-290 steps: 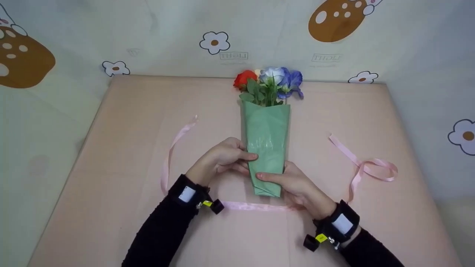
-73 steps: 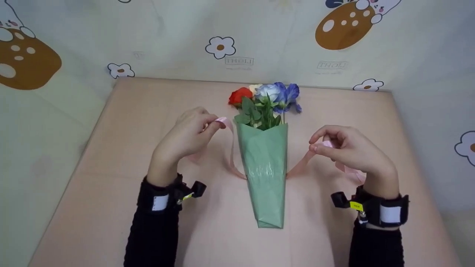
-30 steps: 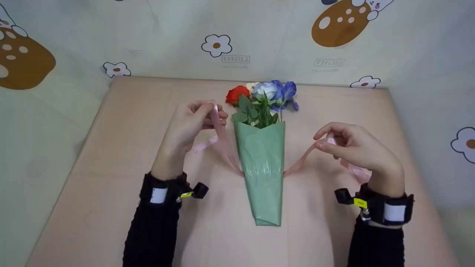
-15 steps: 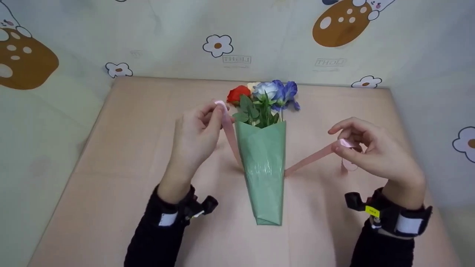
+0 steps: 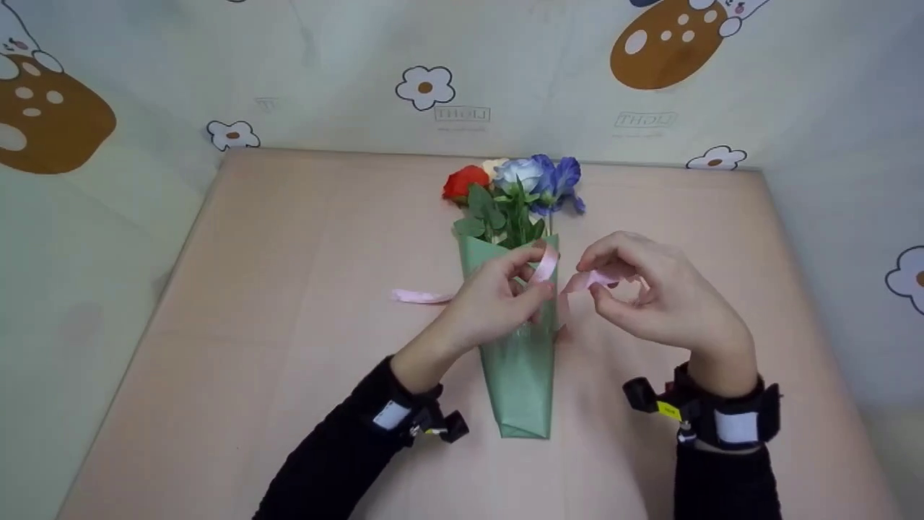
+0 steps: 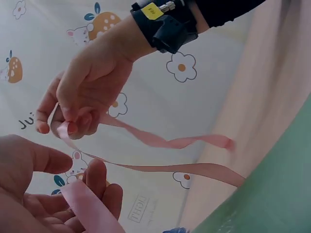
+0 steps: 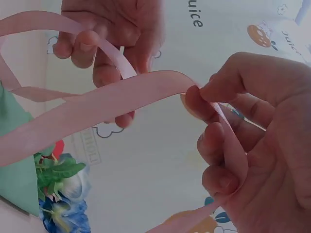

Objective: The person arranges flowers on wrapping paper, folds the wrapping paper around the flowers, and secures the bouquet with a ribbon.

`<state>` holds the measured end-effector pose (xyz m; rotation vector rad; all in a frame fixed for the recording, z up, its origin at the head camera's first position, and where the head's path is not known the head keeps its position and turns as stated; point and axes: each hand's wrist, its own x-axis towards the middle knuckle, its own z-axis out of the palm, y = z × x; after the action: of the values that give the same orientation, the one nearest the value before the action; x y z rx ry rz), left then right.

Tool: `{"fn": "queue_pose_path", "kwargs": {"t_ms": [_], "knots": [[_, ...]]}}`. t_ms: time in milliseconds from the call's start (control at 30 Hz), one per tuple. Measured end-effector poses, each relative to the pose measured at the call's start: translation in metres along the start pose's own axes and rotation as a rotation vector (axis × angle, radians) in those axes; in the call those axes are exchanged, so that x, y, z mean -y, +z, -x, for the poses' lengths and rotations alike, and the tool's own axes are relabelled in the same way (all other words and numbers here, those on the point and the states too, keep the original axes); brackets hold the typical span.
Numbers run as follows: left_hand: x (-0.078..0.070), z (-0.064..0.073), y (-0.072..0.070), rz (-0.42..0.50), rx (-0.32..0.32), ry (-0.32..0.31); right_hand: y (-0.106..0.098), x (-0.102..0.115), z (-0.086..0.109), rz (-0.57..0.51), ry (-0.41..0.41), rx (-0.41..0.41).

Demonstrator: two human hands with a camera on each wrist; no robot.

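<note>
Head view — a person's left hand (image 5: 491, 296) holds a narrow, shiny pink ribbon (image 5: 548, 266) in curled fingers over a tapered green paper wrap (image 5: 523, 390), while the right hand (image 5: 657, 289), near the wrap's right edge, pinches another stretch between thumb and fingers. The left hand blocks part of the wrap's upper half from sight — one ribbon tail shows to the left of it. Green leaves (image 5: 485, 209), a round red rose (image 5: 465, 184), a ruffled light-blue bloom (image 5: 518, 174) and a deep-blue flower (image 5: 563, 180) emerge at the far end, on a pale pink tabletop (image 5: 289, 253) before a printed whitish backdrop (image 5: 534, 72).
</note>
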<state>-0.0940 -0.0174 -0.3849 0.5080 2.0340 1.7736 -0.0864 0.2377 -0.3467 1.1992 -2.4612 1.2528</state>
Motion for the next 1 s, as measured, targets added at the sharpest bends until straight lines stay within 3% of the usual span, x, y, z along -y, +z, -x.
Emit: {"fn": "queue_pose_path", "kwargs": {"t_ms": [200,300,400,567,700,867,1000], "knots": [[0.006,-0.001,-0.001,-0.239,0.119,0.147,0.011,-0.004,-0.006,0.017,-0.018,-0.022],[0.007,-0.002,-0.001,-0.305,0.143,0.236,0.015,-0.007,-0.008,-0.019,0.007,-0.015],[0.009,-0.003,0.000,-0.349,0.141,0.278,0.018,-0.009,-0.010,-0.039,0.035,-0.005],[0.011,-0.005,-0.001,-0.322,0.150,0.284,0.020,-0.016,-0.011,-0.038,0.072,-0.058],[0.011,-0.006,-0.005,-0.270,0.176,0.275,0.023,-0.026,-0.012,-0.061,0.167,-0.156],[0.013,-0.008,-0.009,-0.241,0.186,0.227,0.026,-0.041,-0.011,-0.101,0.274,-0.238],[0.016,-0.010,-0.009,-0.198,0.242,0.165,0.031,-0.052,-0.011,-0.140,0.343,-0.300]]}}
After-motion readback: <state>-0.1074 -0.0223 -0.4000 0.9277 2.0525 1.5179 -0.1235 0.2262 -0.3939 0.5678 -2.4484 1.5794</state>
